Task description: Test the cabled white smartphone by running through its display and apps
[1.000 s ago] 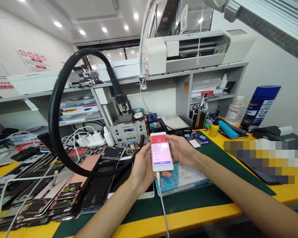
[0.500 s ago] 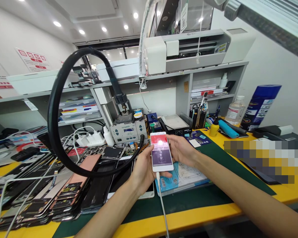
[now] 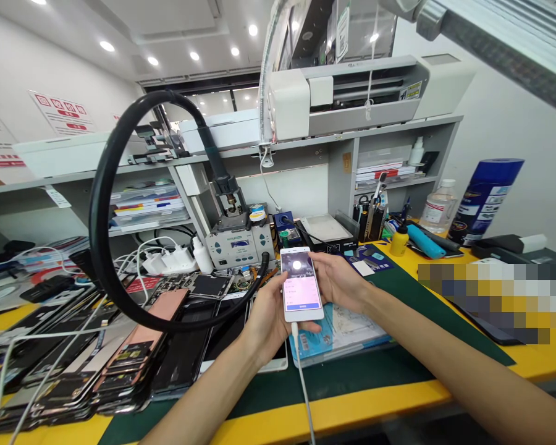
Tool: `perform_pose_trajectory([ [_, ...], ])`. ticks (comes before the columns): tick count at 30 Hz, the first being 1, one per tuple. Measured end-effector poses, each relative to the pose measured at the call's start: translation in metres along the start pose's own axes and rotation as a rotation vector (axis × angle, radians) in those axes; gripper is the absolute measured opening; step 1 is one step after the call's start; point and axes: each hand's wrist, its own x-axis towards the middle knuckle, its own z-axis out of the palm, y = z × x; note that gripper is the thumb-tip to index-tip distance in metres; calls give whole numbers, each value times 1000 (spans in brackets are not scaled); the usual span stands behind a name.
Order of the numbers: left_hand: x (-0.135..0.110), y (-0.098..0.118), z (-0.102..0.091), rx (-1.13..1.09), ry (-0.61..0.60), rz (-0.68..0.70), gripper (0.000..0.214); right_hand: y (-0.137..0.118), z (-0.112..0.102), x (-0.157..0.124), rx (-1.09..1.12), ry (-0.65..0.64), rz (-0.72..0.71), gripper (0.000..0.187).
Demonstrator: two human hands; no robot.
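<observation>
Left hand (image 3: 265, 318): we see it at 8 o'clock, closed around the phone's left side, thumb on the edge.
Right hand (image 3: 337, 281): at 3 o'clock, its fingers holding the phone's right edge.
Phone (image 3: 303, 298): white-framed, between the two hands and tilted toward us, the centre of our clock. Its screen has a dark top with a bright disc, a pale pink list and a blue bar; we cannot read the writing.
White cable (image 3: 302, 364): plugged into the phone's bottom end, trailing to 6 o'clock.
Blue packet (image 3: 315, 347): between 4 and 5 o'clock, lying on the green mat (image 3: 352, 378), which covers part of the yellow counter (image 3: 352, 405).
Grey station (image 3: 238, 250): at 10 o'clock, with a small display.
Black hose (image 3: 101, 228): thick, looping wide from 8 to 11 o'clock.
Phone parts (image 3: 134, 346): stacked between 8 and 9 o'clock.
Yellow bottle (image 3: 399, 242): past 2 o'clock, nearer than the blue spray can (image 3: 484, 201).
</observation>
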Motion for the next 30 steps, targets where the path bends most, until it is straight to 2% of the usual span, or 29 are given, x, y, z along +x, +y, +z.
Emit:
perform_pose_trajectory([
  [9,-1,3,0,-29,-24,-10,45,1,-1,1,1,-5,-5,44],
  [15,-1,4,1,-34,0,-24,44,0,3,0,-3,9,5,43],
  [30,-2,0,3,-36,-3,14,44,-1,5,-2,-26,49,12,39],
])
